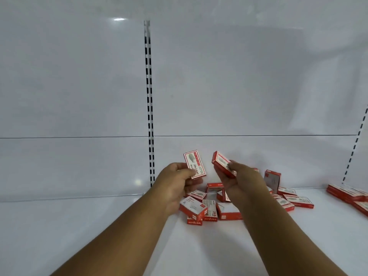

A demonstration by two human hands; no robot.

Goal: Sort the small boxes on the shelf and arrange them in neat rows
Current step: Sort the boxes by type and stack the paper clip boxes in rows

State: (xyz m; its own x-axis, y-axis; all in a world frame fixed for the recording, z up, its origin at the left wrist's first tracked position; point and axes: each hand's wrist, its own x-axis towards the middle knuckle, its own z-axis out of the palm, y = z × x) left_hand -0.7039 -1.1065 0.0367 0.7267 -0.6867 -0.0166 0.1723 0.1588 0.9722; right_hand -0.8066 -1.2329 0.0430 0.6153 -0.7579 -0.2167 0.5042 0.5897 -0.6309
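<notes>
Several small red and white boxes lie in a loose pile (211, 208) on the white shelf (99, 226), some flat, some on edge. My left hand (175, 182) holds one small box (194, 163) upright above the pile, its white printed face toward me. My right hand (239, 176) grips another small box (222, 162), tilted, just right of the first. The two held boxes are apart. One box (272, 180) stands on end behind my right wrist. My right forearm hides part of the pile.
A tidy stack of the same red boxes (350, 194) sits at the far right of the shelf. A slotted upright (149, 108) runs down the white back panel, and another slotted upright (356, 144) is at the right. Bare shelf lies left of the pile.
</notes>
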